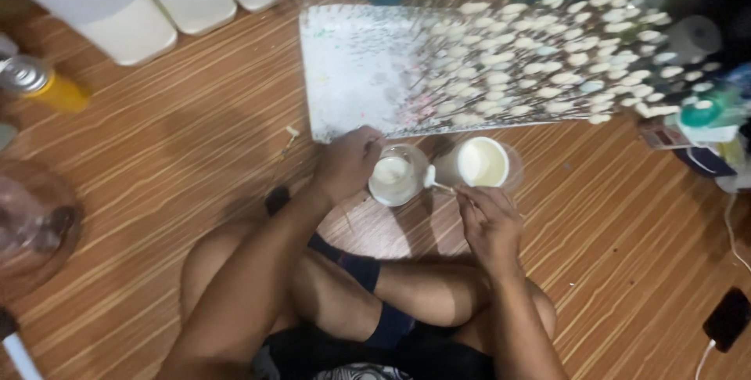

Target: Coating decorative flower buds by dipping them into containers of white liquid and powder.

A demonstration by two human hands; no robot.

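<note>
Dipping appears to be the step in hand: a thin stick (443, 186), white-tipped, is pinched by the right hand (489, 219) between two cups while the clear cup (397, 174) is gripped by the left hand (346, 162), so careful lifting toward the foam board (352, 75) seems called for.

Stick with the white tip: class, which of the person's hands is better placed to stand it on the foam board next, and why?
Probably the right hand: it already pinches the stick. The left hand grips the clear cup, steadying it, though it lies nearer the foam board.
</note>
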